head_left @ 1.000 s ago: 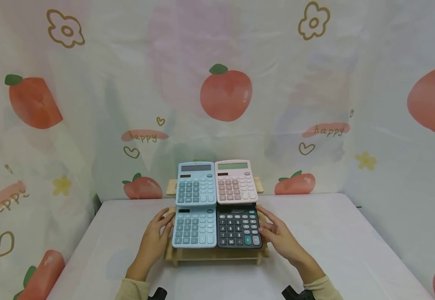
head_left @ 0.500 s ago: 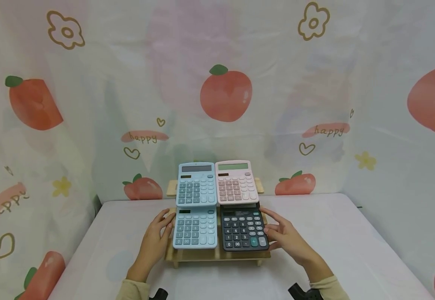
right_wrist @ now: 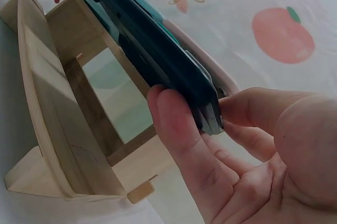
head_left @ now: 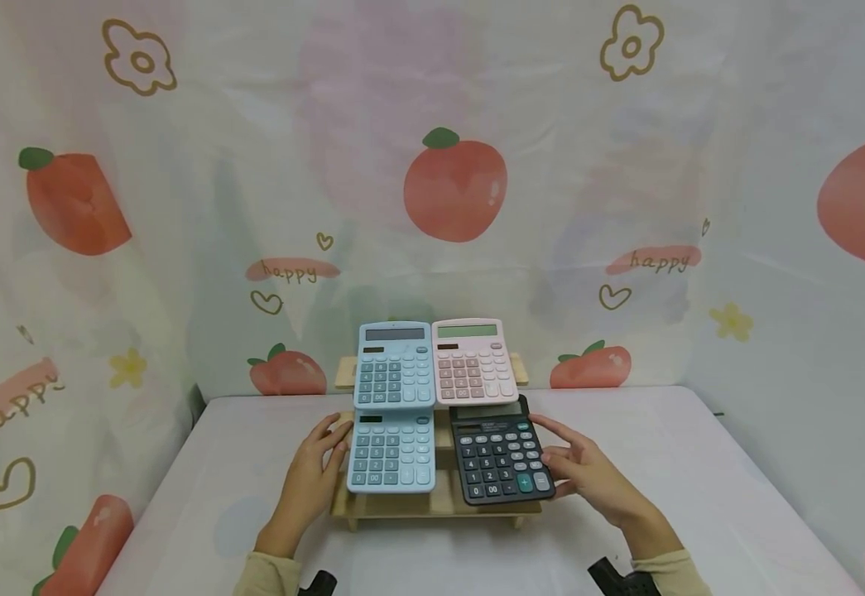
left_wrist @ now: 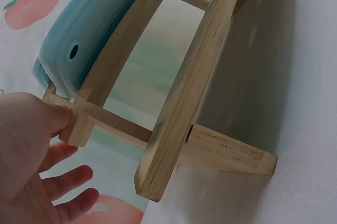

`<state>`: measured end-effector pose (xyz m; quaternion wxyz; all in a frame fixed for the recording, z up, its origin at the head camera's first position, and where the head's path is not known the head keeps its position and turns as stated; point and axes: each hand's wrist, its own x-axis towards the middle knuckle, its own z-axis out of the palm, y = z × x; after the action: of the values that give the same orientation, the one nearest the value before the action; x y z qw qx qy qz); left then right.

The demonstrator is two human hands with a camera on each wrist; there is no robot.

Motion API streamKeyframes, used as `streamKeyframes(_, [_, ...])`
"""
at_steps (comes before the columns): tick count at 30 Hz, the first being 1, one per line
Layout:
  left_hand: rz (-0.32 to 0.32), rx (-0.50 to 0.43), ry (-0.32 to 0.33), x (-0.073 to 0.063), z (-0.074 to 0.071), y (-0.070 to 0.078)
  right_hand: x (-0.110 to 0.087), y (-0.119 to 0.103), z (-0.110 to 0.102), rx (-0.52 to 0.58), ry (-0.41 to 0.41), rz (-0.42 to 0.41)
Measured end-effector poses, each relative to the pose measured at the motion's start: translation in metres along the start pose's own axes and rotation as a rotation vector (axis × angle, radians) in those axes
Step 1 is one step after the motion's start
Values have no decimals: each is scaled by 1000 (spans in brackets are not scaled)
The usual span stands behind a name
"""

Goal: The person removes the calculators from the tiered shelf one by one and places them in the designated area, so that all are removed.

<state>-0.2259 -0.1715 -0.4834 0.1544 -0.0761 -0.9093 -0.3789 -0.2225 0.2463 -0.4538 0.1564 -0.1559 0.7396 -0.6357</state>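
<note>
At its right edge, a black calculator (head_left: 502, 463) is pinched by my right hand (head_left: 594, 480); it sits askew over the lower right of a stepped wooden stand (head_left: 443, 495). In the right wrist view, my fingertips (right_wrist: 176, 109) press its underside while the thumb side meets its edge. My left hand (head_left: 309, 480) holds the stand's left side; in the left wrist view the thumb lies against a wooden bar end (left_wrist: 79, 124). Left of the black calculator leans a light blue calculator (head_left: 392, 455). Above stand another blue calculator (head_left: 395, 364) and a pink calculator (head_left: 474, 362).
The stand rests on a white-covered table (head_left: 432, 563). A fabric backdrop (head_left: 551, 165) with printed fruit hangs close behind it and along both sides. Black straps (head_left: 622, 578) are worn at both wrists.
My right hand has drawn the black calculator rightward and turned it askew, opening a gap beside the lower blue one and baring its display. The left hand stays on the stand.
</note>
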Motion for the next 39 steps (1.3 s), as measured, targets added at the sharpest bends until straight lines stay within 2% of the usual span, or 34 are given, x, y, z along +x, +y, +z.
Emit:
streamKeyframes(8, [-14,-1,-4,0,0,1,-4,0,-11,-16,17,27])
streamKeyframes(14, [-4,1,4,0,-1,3,-7,5,-22,-12,24,-29])
streamKeyframes(18, [13,4,13,0,-1,3,-10,7,-30,-27,54,-30])
streamKeyframes(30, [-9,-2,-1,-1,0,0,-22,11,-49,20,94,-78])
streamKeyframes(39, [8,2,11,0,1,-1,-32,16,-66,46,173,-112])
